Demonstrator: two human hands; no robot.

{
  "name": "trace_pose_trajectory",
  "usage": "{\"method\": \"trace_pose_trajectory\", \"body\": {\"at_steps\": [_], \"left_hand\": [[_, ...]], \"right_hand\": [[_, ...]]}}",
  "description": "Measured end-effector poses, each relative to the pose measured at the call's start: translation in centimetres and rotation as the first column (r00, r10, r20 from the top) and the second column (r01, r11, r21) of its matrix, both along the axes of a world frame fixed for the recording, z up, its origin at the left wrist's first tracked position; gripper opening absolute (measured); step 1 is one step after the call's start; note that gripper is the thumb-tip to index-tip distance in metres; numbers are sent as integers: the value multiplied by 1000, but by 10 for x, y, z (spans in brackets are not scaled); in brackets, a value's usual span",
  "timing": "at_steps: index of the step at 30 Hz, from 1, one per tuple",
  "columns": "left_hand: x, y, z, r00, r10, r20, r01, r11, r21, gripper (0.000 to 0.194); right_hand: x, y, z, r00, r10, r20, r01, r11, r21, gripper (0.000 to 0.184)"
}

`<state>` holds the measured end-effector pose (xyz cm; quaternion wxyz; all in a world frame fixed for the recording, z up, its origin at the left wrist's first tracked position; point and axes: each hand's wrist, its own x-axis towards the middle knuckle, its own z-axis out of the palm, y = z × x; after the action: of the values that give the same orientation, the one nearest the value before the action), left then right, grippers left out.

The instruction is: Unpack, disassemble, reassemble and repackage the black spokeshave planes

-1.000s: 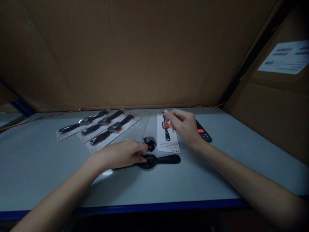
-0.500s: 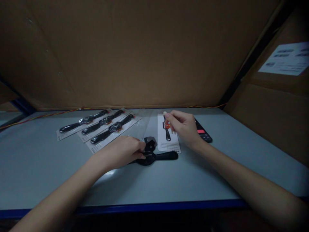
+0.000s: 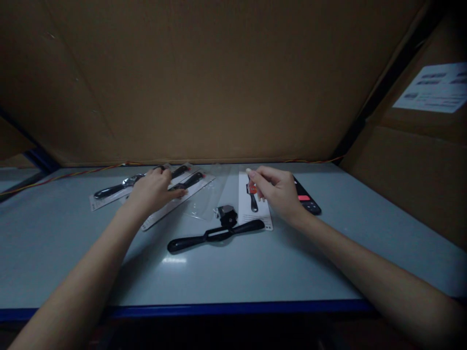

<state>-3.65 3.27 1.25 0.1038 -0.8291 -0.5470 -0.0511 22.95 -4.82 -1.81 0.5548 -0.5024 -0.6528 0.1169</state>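
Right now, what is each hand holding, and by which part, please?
The left hand rests on the packaged tools, no clear grip; the right hand is over a printed card, any hold unclear.

A spokeshave [image 3: 215,237] is lying on the table [image 3: 292,272] toward the near side, with a detached metal part [image 3: 226,216] sitting just behind it. Left of these, blister-packed spokeshaves [image 3: 109,191] are lying beneath the left hand [image 3: 153,190]. A clear plastic sheet [image 3: 207,194] is lying between them and a printed card [image 3: 255,216], which is lying beneath the right hand [image 3: 277,191]. A handheld device [image 3: 309,201] is lying just right of that hand.
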Motion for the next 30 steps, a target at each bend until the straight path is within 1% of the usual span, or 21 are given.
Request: {"method": "trace_pose_trajectory", "body": {"at_steps": [1, 3, 5, 8, 12, 18, 25, 28, 30], "left_hand": [[-4, 6, -5, 999, 12, -31, -13, 1000, -25, 57], [-8, 16, -14, 998, -23, -54, 17, 994, -110, 62], [-9, 23, -19, 999, -18, -34, 12, 985, -172, 66], [-9, 27, -22, 999, 44, 24, -38, 973, -230, 70], [-8, 27, -22, 995, 88, 57, -70, 963, -261, 72], [-3, 18, -18, 991, 118, 60, -96, 954, -284, 71], [-6, 17, -11, 981, 174, 86, -129, 915, -381, 76], [-5, 13, -7, 964, 220, 150, -145, 907, -396, 80], [-5, 10, -5, 948, 235, 215, -149, 924, -352, 86]], "right_hand": [[0, 0, 0, 1000, -3, 6, 3, 1000, 1, 36], [0, 0, 0, 1000, -5, 16, 5, 1000, 9, 36], [0, 1, 0, 1000, -5, 20, 5, 1000, 17, 36], [1, 1, 0, 1000, 2, 22, -3, 1000, 21, 37], [1, 2, -1, 999, 6, 34, -7, 1000, 28, 36], [0, 0, -1, 998, 7, 70, -10, 999, 49, 37], [-1, 0, -1, 995, -1, 98, -2, 999, 33, 37], [-1, 1, -2, 995, 7, 96, -10, 999, 30, 37], [-1, 1, -2, 995, 13, 95, -16, 999, 31, 37]]}}
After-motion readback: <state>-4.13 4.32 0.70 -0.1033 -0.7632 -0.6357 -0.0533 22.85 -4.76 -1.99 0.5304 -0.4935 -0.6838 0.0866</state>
